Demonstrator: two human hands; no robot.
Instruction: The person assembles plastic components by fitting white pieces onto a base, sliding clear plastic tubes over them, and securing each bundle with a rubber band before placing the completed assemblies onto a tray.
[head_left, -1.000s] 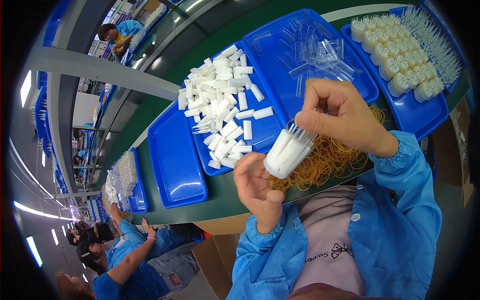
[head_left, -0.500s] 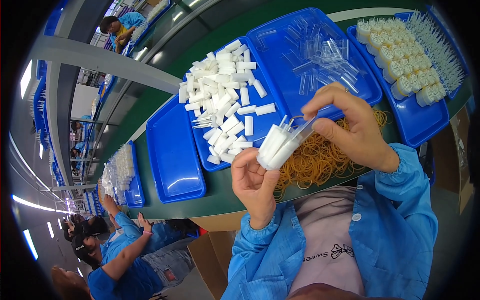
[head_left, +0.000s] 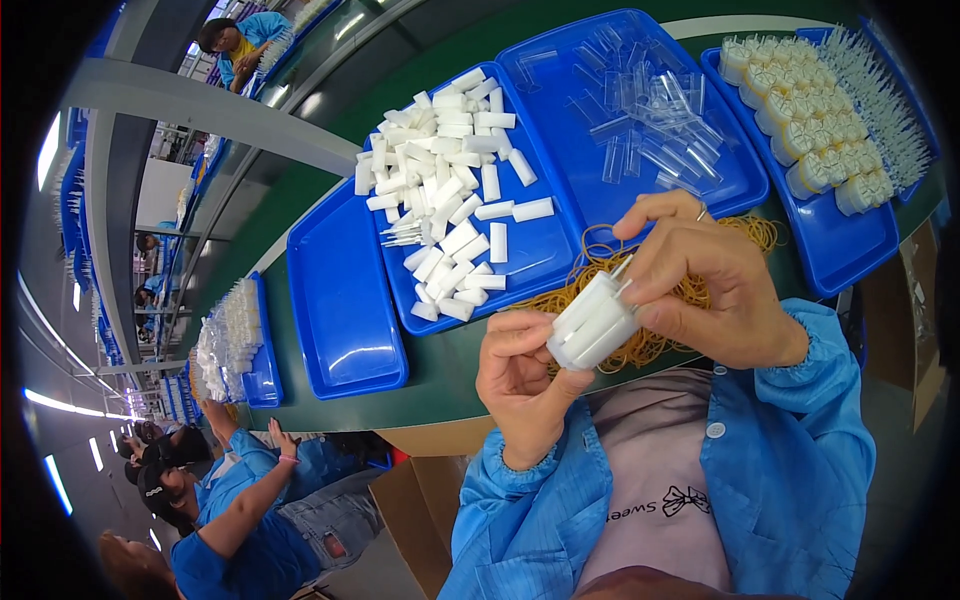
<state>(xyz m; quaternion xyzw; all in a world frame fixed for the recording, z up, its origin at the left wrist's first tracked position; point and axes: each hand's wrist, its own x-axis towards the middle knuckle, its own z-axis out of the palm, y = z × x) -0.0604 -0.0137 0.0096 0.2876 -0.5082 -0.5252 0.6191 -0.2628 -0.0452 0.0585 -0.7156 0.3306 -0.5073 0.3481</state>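
A bundle of white cylinders with clear tubes (head_left: 592, 330) is held upright and slightly tilted above the table's near edge. My left hand (head_left: 525, 385) grips its lower end between thumb and fingers. At the upper end, my right hand (head_left: 710, 280) closes its thumb and fingers on the bundle, beside thin white stems that stick out there. Those fingertips partly hide the stems. Below and behind the bundle lies a pile of amber rubber bands (head_left: 690, 290); one loop rises near my right fingers.
Loose white cylinders (head_left: 440, 180) fill a blue tray (head_left: 540, 235) ahead. Clear tubes (head_left: 650, 120) lie in the tray beyond. Banded bundles (head_left: 810, 120) stand in a tray at right, beside thin white stems (head_left: 875, 100). Another blue tray (head_left: 345, 300) sits left; co-workers (head_left: 240, 490) are further left.
The clear tube my right hand held has been brought in against the bundle. Both hands have moved slightly right, and my right fingers now close on the bundle's upper end.
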